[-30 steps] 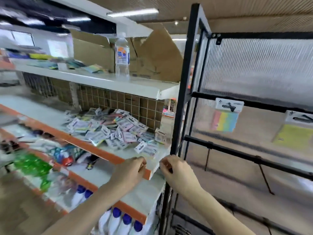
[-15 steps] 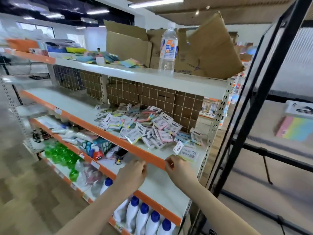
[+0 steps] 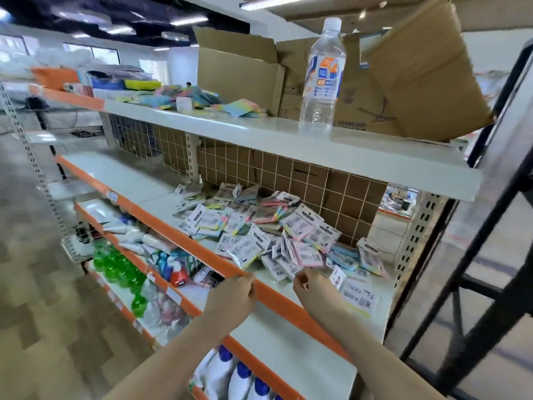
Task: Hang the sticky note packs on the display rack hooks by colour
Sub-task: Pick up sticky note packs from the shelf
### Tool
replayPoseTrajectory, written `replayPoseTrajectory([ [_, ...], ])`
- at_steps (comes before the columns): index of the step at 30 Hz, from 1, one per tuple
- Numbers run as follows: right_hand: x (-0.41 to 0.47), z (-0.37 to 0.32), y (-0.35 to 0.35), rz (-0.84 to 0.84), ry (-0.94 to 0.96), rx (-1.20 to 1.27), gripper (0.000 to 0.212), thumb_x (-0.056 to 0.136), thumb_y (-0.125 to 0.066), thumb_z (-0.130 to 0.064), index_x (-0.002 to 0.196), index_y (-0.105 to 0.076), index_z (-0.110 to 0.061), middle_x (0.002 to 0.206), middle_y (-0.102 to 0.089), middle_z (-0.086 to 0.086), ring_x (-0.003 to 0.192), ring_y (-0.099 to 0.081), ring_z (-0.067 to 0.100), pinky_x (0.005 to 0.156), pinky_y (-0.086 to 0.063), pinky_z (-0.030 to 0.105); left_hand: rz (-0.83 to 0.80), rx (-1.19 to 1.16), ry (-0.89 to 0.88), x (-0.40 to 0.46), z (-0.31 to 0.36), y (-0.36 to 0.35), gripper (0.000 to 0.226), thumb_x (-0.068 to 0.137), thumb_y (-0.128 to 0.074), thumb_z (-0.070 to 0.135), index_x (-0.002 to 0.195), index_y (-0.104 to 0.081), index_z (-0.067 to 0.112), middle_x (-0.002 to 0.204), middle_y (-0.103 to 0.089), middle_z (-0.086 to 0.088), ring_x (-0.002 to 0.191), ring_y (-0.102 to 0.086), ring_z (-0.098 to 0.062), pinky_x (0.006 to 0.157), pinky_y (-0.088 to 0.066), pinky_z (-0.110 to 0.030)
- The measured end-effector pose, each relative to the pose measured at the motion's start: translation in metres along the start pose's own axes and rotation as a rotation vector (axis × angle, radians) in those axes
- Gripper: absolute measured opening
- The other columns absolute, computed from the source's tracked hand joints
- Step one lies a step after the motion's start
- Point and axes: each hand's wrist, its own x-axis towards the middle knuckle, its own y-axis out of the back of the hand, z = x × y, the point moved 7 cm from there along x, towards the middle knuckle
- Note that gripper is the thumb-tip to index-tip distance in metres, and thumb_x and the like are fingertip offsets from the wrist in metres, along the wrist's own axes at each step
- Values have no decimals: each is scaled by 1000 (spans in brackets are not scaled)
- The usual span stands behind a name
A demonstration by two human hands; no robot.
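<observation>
A heap of sticky note packs (image 3: 271, 232) in clear sleeves with white header cards lies on the middle shelf (image 3: 161, 194), showing pink, yellow, blue and rainbow pads. One pack (image 3: 356, 294) lies apart near the front right. My left hand (image 3: 233, 295) hovers at the shelf's orange front edge with fingers curled, holding nothing. My right hand (image 3: 314, 287) is just over the shelf beside the heap, fingers loosely curled, nothing visible in it. The black display rack (image 3: 490, 220) stands at the right edge; its hooks are out of view.
The upper shelf (image 3: 288, 140) carries more loose coloured pads (image 3: 184, 96), a clear water bottle (image 3: 321, 79) and open cardboard boxes (image 3: 375, 82). Lower shelves hold green bottles (image 3: 121, 267), cleaning products and white bottles with blue caps (image 3: 242, 376). Wood-look floor lies to the left.
My view has swung left from the black rack and its hanging packs to the shelf. Both hands have risen to the middle shelf's front edge, near the heap.
</observation>
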Motion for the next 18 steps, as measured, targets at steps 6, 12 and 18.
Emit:
replayPoseTrajectory([
  [6,46,16,-12,-3,-64,6,27,95,-48,-30,117,-53,-15,116,-56,4,101,-58,23,80,-50,33,3,2,11,52,-7,-10,22,97,-41,26,113,-54,21,105,-62,2,96,-60,-18,72,-50,-32],
  [12,66,35,-25,9,-148,-16,39,93,-53,-30,129,-46,-17,134,-42,6,124,-42,26,101,-38,36,-17,20,19,79,-13,-30,33,95,-46,20,128,-43,16,121,-52,-5,114,-51,-22,85,-49,-34],
  [18,86,45,-39,3,-258,-65,58,89,-57,-36,138,-34,-13,141,-34,9,134,-27,29,112,-29,42,9,9,-30,114,-28,-38,36,92,-48,17,127,-41,15,130,-44,-6,125,-39,-23,99,-42,-32],
])
